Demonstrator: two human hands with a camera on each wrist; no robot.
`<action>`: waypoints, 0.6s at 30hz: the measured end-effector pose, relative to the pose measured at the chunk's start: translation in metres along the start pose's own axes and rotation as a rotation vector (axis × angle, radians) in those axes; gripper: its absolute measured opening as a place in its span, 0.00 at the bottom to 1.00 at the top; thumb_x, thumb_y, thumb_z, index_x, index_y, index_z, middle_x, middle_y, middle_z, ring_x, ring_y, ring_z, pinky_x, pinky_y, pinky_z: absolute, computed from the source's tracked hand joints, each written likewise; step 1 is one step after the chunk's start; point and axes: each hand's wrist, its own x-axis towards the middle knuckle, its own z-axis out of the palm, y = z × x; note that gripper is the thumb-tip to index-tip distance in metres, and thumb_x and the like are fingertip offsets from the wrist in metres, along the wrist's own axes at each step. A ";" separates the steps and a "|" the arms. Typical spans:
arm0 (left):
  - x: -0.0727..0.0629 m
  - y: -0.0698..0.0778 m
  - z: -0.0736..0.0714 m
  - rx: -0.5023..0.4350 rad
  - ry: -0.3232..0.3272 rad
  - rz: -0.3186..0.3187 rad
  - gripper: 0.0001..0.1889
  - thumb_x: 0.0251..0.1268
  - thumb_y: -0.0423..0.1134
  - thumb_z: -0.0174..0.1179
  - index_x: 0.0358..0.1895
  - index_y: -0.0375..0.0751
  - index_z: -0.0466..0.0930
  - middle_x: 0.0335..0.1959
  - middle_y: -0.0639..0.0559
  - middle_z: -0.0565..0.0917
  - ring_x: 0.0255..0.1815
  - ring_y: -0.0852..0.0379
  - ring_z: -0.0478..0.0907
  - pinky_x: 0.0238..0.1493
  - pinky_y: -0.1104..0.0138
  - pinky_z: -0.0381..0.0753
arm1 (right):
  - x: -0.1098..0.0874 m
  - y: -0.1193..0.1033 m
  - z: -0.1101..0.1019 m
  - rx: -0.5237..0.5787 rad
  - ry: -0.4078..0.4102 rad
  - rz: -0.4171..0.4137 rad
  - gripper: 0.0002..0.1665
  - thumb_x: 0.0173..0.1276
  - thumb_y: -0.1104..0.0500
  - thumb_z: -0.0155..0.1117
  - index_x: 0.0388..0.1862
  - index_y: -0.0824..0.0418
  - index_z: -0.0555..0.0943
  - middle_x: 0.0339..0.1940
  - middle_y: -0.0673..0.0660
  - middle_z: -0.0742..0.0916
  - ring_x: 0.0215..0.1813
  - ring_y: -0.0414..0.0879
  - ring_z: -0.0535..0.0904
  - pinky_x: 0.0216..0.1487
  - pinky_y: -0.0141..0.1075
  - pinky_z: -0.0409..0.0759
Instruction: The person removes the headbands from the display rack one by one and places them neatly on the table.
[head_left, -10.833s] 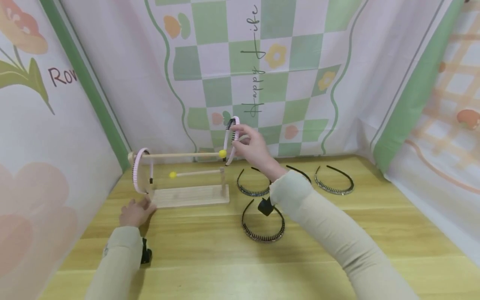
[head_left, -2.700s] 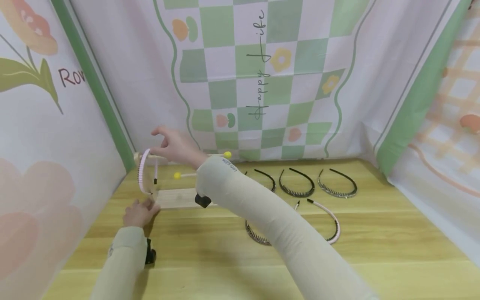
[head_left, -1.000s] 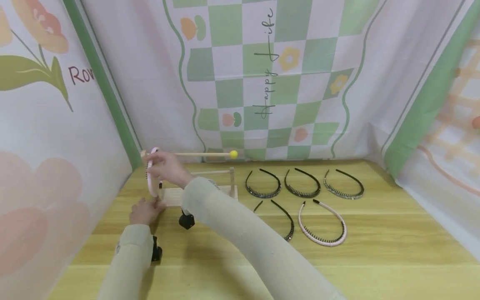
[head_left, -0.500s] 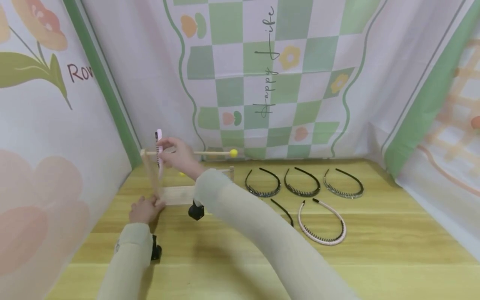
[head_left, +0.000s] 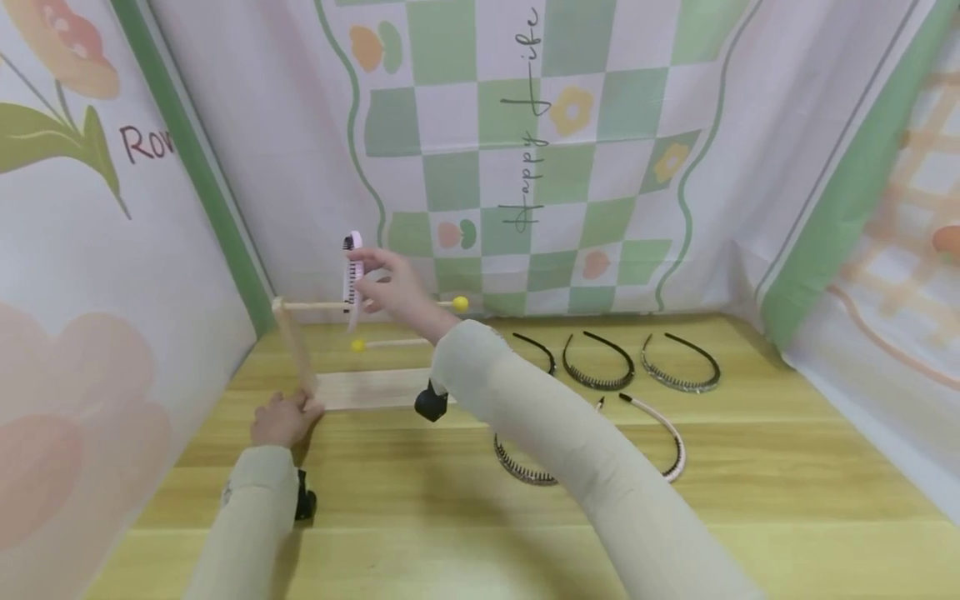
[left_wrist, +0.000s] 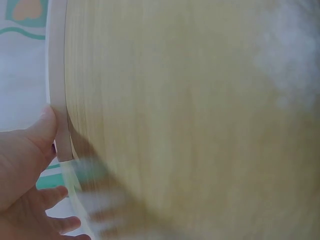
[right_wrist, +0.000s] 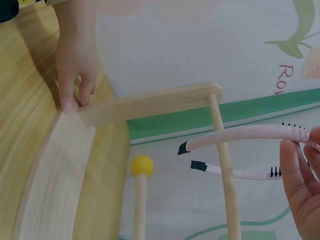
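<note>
My right hand (head_left: 405, 287) pinches a pink toothed headband (head_left: 356, 240) between thumb and fingers. The headband stands upright around the upper rod (head_left: 315, 306) of a wooden rack, about midway along it. In the right wrist view its dark-tipped ends (right_wrist: 184, 148) lie on either side of the rod (right_wrist: 227, 185). My left hand (head_left: 281, 419) holds the left end of the rack's base (head_left: 367, 389), beside the foot of the tall post (head_left: 295, 346). In the left wrist view the thumb (left_wrist: 44, 125) presses on the base edge, and the other fingers spread below.
A yellow ball (head_left: 461, 303) caps the upper rod's right end; another (head_left: 358, 344) tips the lower rod. Black headbands (head_left: 598, 383) and a clear-studded one (head_left: 682, 385) lie at the back right. Nearer lie a dark headband (head_left: 525, 477) and a pink one (head_left: 675, 442), partly behind my right sleeve.
The first pink headband went from my right hand to the table. My right hand then took the second from the upper rod's left end and has moved it rightward along the rod.
</note>
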 end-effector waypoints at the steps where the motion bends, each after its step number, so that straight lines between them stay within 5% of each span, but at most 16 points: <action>1: 0.001 -0.001 0.001 0.002 0.002 0.003 0.32 0.68 0.56 0.46 0.68 0.38 0.58 0.64 0.19 0.51 0.56 0.18 0.53 0.51 0.34 0.59 | -0.001 0.000 -0.003 -0.003 0.001 -0.001 0.24 0.63 0.72 0.56 0.59 0.59 0.74 0.46 0.57 0.78 0.36 0.48 0.79 0.33 0.36 0.82; 18: -0.005 0.004 -0.005 -0.013 -0.009 0.014 0.32 0.68 0.56 0.46 0.67 0.38 0.59 0.64 0.19 0.50 0.56 0.18 0.52 0.51 0.33 0.58 | -0.017 -0.006 -0.042 -0.001 0.041 -0.002 0.25 0.64 0.70 0.55 0.59 0.54 0.73 0.48 0.55 0.76 0.38 0.49 0.79 0.35 0.37 0.82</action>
